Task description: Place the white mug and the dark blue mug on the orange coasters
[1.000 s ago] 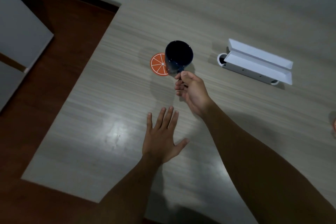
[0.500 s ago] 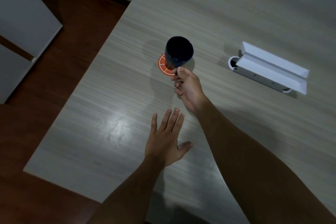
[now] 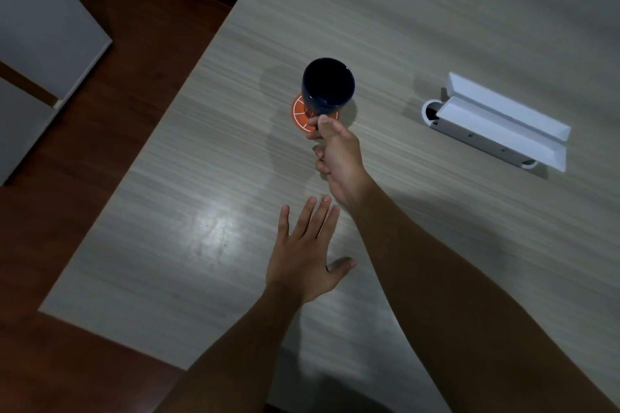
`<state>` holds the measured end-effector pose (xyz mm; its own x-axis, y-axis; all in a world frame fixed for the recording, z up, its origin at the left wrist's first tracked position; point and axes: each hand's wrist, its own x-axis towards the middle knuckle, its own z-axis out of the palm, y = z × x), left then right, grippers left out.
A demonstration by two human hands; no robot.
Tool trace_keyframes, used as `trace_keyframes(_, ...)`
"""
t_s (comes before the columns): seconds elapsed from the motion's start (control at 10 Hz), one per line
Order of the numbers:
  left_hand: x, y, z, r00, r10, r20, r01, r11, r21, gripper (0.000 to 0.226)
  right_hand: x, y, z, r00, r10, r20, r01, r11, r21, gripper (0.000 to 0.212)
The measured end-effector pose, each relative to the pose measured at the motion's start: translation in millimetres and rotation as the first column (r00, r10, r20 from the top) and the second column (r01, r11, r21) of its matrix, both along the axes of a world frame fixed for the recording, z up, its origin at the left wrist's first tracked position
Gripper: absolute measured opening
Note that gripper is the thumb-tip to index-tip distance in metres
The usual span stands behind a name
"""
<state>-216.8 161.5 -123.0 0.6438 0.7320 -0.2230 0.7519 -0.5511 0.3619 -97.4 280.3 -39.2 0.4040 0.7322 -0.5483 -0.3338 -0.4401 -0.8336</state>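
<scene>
The dark blue mug [image 3: 328,85] stands upright over an orange coaster [image 3: 300,116] printed like a citrus slice, covering most of it; whether it rests on it I cannot tell. My right hand [image 3: 337,152] grips the mug's handle from the near side. My left hand [image 3: 307,253] lies flat on the table below it, fingers spread, holding nothing. No white mug and no second coaster are in view.
A white open cable box [image 3: 500,122] lies on the pale wood-grain table [image 3: 188,211] to the right of the mug. The table's left edge drops to a dark brown floor [image 3: 100,131]. Grey cabinet panels [image 3: 43,23] stand at far left.
The mug has moved left and down over the coaster, which is now mostly covered. My left hand stayed flat on the table.
</scene>
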Motion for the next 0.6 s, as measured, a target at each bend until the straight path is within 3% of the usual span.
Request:
trace_keyframes(0.3,0,0,1,1.000,-0.007,-0.013,0.007,1.000,0.002,0.096,-1,2,4,0.996,0.023,0.082,-0.018,0.998,-0.060,0.024)
trace_keyframes(0.6,1,-2,7,1.000,0.009,-0.013,-0.009,1.000,0.017,0.096,5,-5,14,0.999,-0.035,-0.010,0.035,0.999,-0.025,0.013)
